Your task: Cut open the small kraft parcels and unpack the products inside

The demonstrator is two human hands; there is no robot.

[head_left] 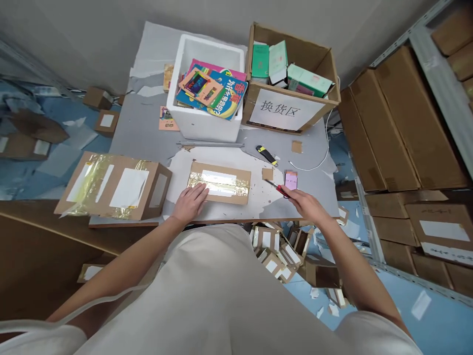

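Note:
A small brown cardboard box [229, 195], sealed with shiny tape and bearing white labels, lies flat on the table in front of me. My left hand [191, 201] rests on its left end, fingers laid flat over the tape. To the right of the box, my right hand [306, 204] is closed around red-handled scissors [281, 190], whose dark blades point left toward a small cardboard scrap [267, 173]. A phone [291, 180] with a lit pink screen lies just beyond the scissors. Farther back is a black and yellow box cutter [266, 155].
A larger taped carton [107, 187] stands at the table's left edge. Behind are a white foam box [207, 129] of books and an open carton [254, 106] holding green boxes. Shelves of cartons [402, 123] flank the right; several small boxes [271, 241] litter the floor.

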